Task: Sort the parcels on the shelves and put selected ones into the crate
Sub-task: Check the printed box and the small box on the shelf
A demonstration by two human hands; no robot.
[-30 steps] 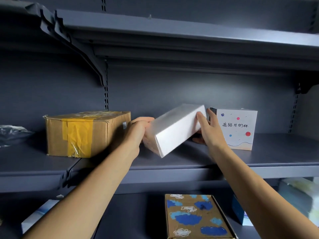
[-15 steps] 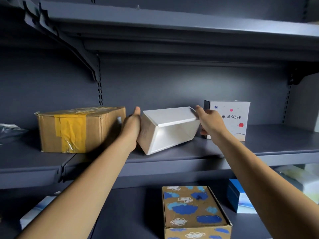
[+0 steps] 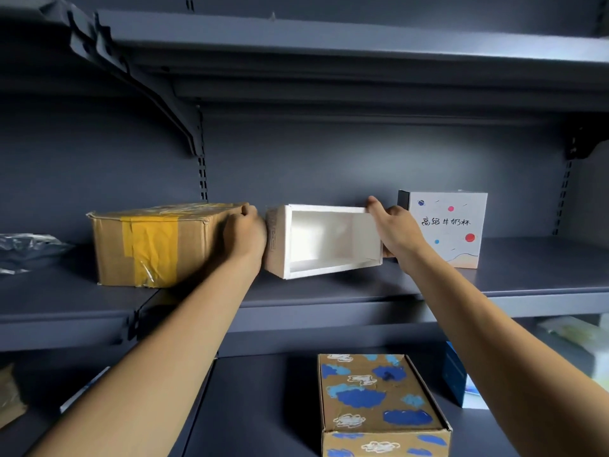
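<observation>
White foam makes up the parcel I'm watching: a white foam box (image 3: 324,240) with thick walls, lying on its side so its hollow inside faces me, with a small printed label on its left end wall. It sits slightly askew on the middle shelf (image 3: 527,268), between a brown cardboard box (image 3: 148,245) sealed with yellow tape and a white printed box (image 3: 458,225) with coloured dots. I cannot tell whether its base lies flat on the shelf. My left hand (image 3: 245,235) is clamped against the left end wall, knuckles bent, fingertips hidden behind. My right hand (image 3: 397,230) pinches the upper right corner, thumb on the top rim, with the fingers round the back.
</observation>
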